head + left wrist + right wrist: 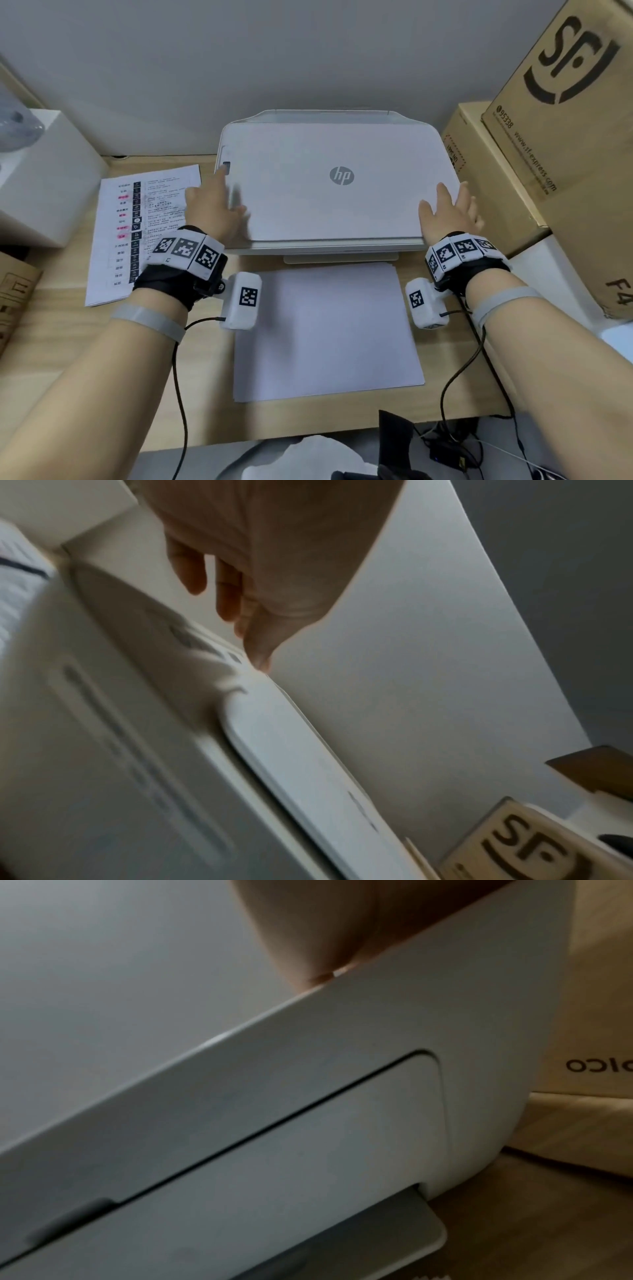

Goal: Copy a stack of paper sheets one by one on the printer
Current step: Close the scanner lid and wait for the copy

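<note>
The printer (329,185) sits at the back of the wooden desk (102,359), lid down; a stack of blank sheets (325,329) lies just in front of it; my left hand (214,205) rests on the lid's left edge, forefinger stretched toward the small control panel (226,168), gripping nothing; my right hand (448,212) lies flat, fingers spread, on the lid's right front corner (also gripping nothing); a printed sheet (137,233) lies left of the printer; cardboard boxes (561,137) stand to its right.
</note>
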`<action>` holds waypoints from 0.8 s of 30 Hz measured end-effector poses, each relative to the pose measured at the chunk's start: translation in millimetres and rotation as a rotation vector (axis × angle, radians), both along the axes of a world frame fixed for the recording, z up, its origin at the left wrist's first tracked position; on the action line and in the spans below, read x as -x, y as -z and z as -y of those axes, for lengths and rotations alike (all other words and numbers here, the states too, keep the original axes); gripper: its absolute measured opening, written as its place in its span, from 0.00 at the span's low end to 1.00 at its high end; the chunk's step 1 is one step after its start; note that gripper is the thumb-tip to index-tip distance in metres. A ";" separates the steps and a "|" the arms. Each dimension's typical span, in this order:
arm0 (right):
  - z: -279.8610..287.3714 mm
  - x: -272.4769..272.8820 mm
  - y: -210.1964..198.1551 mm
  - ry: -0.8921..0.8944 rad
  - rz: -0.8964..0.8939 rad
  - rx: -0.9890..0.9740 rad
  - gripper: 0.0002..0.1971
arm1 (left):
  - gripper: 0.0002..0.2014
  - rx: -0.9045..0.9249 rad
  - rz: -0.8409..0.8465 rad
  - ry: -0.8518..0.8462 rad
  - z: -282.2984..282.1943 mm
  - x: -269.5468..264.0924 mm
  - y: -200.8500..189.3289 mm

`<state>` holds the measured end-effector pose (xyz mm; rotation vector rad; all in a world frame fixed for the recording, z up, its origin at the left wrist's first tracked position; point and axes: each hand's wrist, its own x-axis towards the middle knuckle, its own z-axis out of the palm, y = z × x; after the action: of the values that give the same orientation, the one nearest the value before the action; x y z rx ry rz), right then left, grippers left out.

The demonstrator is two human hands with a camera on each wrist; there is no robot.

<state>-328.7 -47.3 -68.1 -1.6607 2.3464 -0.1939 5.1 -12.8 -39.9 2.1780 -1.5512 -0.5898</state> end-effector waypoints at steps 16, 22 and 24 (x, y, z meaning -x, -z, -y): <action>8.8 3.0 6.2 -0.030 -0.093 -0.060 0.28 | 0.31 -0.195 0.516 0.165 11.1 -39.2 9.9; 8.8 3.1 7.5 -0.024 -0.096 -0.052 0.27 | 0.33 -0.213 0.541 0.162 15.4 -40.1 7.3; 8.9 2.8 8.1 -0.024 -0.098 -0.056 0.27 | 0.31 -0.195 0.526 0.158 18.0 -42.3 6.3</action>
<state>-331.5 -56.2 -76.2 -1.7075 2.3782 -0.0427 47.5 -30.8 -46.2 2.5115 -2.0157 -0.2225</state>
